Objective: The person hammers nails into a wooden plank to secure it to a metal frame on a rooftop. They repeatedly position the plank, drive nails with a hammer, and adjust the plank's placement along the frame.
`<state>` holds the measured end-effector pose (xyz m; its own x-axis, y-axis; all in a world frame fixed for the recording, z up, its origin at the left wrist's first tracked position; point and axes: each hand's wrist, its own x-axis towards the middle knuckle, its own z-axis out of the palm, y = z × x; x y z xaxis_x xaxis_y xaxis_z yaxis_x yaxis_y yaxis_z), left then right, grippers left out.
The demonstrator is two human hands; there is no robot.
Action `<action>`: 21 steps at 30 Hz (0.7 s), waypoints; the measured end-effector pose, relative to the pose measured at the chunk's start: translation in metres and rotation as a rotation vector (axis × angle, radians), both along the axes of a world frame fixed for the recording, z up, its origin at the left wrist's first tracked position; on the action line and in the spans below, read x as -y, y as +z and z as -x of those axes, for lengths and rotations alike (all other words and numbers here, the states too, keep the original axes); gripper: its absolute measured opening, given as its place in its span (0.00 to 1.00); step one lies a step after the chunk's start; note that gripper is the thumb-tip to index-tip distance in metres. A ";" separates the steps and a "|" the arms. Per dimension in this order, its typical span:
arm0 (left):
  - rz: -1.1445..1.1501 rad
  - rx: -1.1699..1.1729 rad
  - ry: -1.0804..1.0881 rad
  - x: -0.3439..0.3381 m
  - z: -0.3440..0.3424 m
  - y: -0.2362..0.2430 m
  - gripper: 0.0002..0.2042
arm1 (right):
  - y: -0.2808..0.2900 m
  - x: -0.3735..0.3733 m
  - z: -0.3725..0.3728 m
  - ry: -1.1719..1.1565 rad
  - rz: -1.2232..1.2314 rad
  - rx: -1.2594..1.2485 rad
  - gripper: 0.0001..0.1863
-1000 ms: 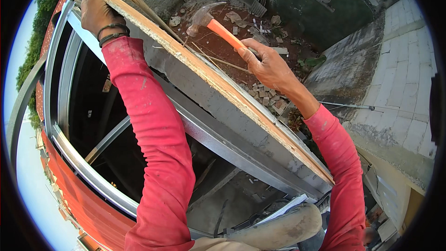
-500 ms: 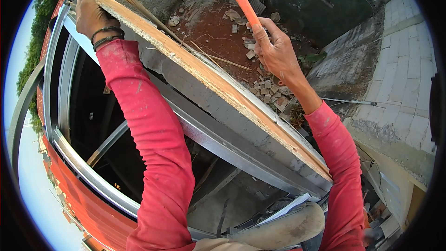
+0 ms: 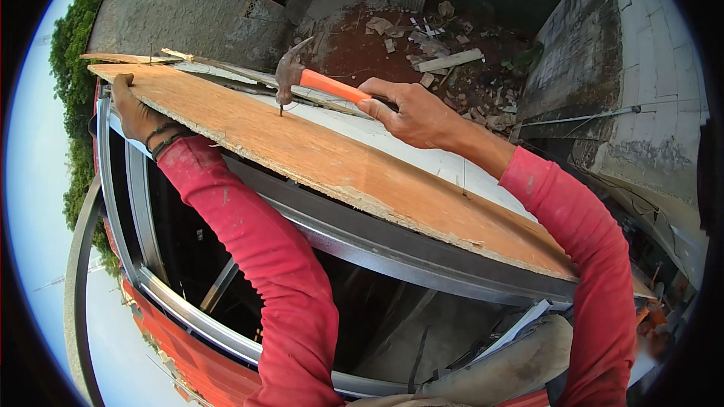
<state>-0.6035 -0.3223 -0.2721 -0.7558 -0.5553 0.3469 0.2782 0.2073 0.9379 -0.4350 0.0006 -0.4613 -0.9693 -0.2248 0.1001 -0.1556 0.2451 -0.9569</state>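
A long plywood board [image 3: 362, 169] with a rough pale edge lies slanting across the top of the metal framing. At its far left end my left hand [image 3: 137, 114], with dark bands on the wrist, grips the edge, thumb on top and the other fingers partly hidden. My right hand [image 3: 413, 114] is closed round the handle of a claw hammer [image 3: 332, 86] with an orange grip. The hammer's head is right above a nail [image 3: 281, 111] standing in the board; whether they touch I cannot tell. Another nail [image 3: 465, 194] stands farther right.
Metal beams [image 3: 362, 260] run below the board, with dark gaps between them. Beyond it, far down, rubble [image 3: 430, 53] lies on red soil. A grey block wall [image 3: 656, 68] rises at the right; red roofing [image 3: 188, 354] slopes at the lower left. My knee [image 3: 520, 358] is at the bottom.
The hammer has come down and left from its raised position to the nail. The board has turned so that its broad face shows; my left hand still grips its end.
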 end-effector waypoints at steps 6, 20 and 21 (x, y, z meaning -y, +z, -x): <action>0.159 0.008 -0.023 0.035 0.004 0.005 0.18 | 0.034 -0.002 0.015 -0.161 0.186 0.246 0.22; 0.032 -0.003 -0.005 0.012 0.006 0.000 0.19 | -0.005 -0.004 0.003 0.092 -0.052 0.029 0.21; 0.027 0.010 -0.003 0.015 0.004 0.002 0.19 | -0.002 -0.007 0.010 0.091 -0.067 0.013 0.21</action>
<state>-0.6073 -0.3369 -0.2700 -0.7609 -0.5438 0.3540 0.2693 0.2317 0.9348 -0.4446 0.0081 -0.4629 -0.9455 -0.3181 0.0696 -0.1680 0.2936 -0.9411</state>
